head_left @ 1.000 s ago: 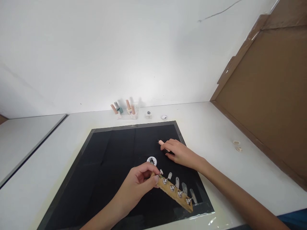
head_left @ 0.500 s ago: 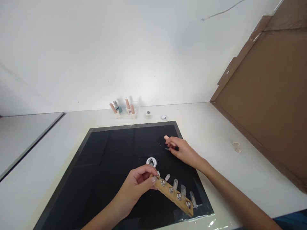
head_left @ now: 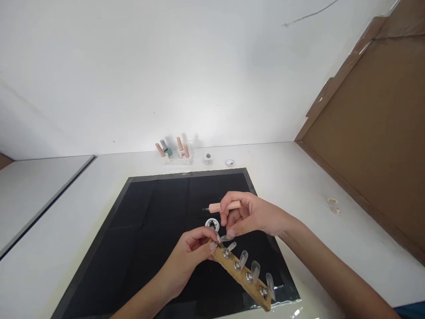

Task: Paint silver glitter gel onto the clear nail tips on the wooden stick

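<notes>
My left hand pinches the near-left end of a wooden nail tip stand between thumb and fingers. Several clear nail tips stick up along it, beside round silvery mounts. My right hand is closed around a pink-handled brush, whose bristle end points left. Its thumb and a finger also pinch a clear nail tip at the stand's left end, close to my left fingertips. Whether that tip touches its mount I cannot tell. Just beyond my left hand sits a small round white pot.
A black mat lies under my hands. Behind it stand several nail polish bottles, a small bottle and a white lid-like disc. Two small pale rings lie right, near a cardboard panel.
My right hand has moved toward me and left, bringing the clear nail tip to the stand's end. The brush has turned to point left. My left hand keeps hold of the stand.
</notes>
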`<state>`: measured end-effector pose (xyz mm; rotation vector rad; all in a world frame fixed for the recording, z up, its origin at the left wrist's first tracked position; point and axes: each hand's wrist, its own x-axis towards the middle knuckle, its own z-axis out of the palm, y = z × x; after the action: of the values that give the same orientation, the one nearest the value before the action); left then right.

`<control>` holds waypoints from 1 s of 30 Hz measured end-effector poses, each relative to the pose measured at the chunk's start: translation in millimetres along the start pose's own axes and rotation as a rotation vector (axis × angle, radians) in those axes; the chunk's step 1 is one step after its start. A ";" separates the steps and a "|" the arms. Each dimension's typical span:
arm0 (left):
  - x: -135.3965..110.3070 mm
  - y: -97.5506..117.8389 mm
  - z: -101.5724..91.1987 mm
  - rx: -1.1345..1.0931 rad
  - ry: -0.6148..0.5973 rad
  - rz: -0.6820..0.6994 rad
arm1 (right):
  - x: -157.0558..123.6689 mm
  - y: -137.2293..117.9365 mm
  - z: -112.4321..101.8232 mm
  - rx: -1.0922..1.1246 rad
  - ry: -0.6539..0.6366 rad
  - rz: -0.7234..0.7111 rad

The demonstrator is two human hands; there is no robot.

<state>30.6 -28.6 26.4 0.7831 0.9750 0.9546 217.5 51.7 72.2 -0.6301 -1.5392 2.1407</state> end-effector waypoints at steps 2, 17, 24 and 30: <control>0.2 -0.4 -0.4 -0.016 -0.016 -0.002 | 4.5 -5.0 3.3 -0.020 -0.043 0.042; -3.6 1.6 1.9 -0.019 -0.067 -0.033 | 10.6 -8.2 14.4 -0.117 -0.004 0.099; -3.9 1.7 2.6 -0.058 -0.076 -0.023 | 9.2 -6.6 16.3 -0.307 0.066 0.048; -4.8 2.7 5.1 -0.070 -0.044 -0.049 | 8.3 -6.5 18.2 -0.312 0.053 0.046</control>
<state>33.3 -32.6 32.1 0.7161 0.9137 0.9204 200.5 44.7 82.6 -0.8238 -1.8635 1.9131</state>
